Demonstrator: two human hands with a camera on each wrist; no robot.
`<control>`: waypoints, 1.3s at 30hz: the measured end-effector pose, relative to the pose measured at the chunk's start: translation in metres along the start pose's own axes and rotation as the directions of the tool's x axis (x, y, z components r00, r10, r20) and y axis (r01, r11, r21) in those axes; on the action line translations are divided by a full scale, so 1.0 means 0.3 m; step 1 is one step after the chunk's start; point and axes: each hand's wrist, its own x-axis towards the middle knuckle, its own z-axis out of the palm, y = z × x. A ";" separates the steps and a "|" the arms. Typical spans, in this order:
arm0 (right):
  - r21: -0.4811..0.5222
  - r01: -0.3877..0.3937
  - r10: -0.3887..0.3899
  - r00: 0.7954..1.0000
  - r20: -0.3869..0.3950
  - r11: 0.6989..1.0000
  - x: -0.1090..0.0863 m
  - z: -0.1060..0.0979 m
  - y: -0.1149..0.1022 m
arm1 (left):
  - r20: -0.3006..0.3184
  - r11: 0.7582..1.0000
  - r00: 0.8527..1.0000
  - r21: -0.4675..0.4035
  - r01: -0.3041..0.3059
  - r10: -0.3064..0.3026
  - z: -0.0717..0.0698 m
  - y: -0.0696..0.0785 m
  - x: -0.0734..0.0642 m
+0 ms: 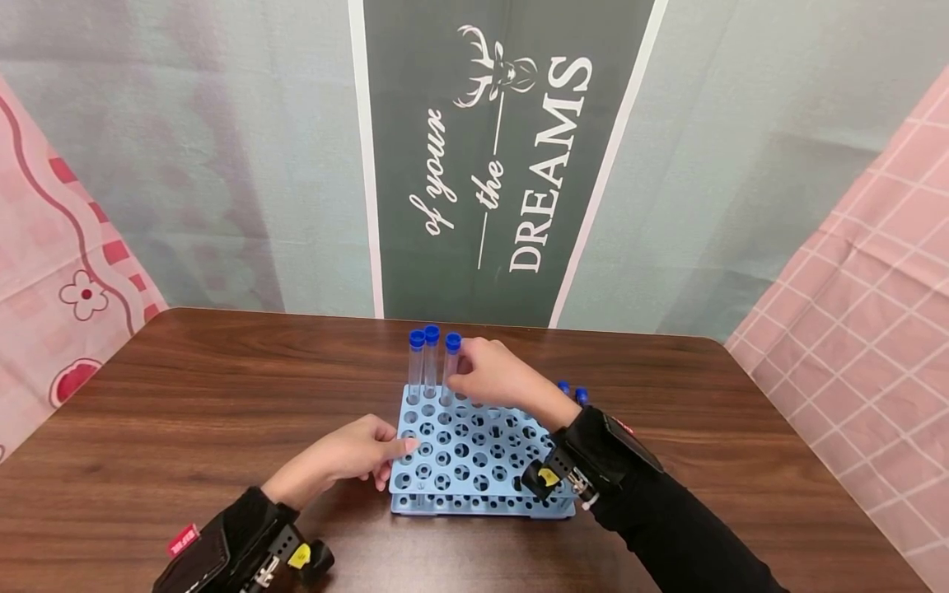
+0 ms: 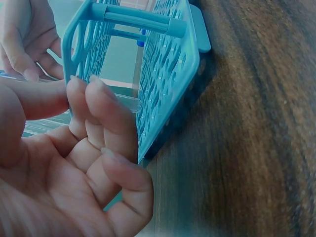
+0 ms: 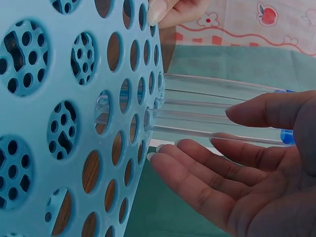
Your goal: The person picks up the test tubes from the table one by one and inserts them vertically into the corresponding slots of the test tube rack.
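Observation:
A light blue test tube rack with rows of round holes stands on the table. My left hand pinches its left edge, thumb on the top plate and fingers curled beneath. Three clear test tubes with blue caps stand in the far left corner; the rightmost test tube is nearest my right hand. In the right wrist view, that hand's thumb and loosely extended fingers lie apart on either side of this tube. Whether a fingertip touches it, I cannot tell.
Two more blue caps show beyond the rack's right side, partly hidden by my right forearm. The brown wooden table ends at a grey-green printed cloth behind. Pink cloths hang at both sides.

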 end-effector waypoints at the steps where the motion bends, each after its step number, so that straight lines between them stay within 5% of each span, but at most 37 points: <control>1: 0.003 -0.003 0.003 1.000 0.001 1.000 0.000 0.000 0.000 | -0.001 1.000 1.000 0.001 -0.001 0.001 0.000 0.000 0.000; 39: -0.126 -0.026 0.031 0.999 0.037 0.992 -0.073 -0.046 0.109 | -0.012 1.000 1.000 -0.008 0.005 -0.005 0.004 0.007 -0.007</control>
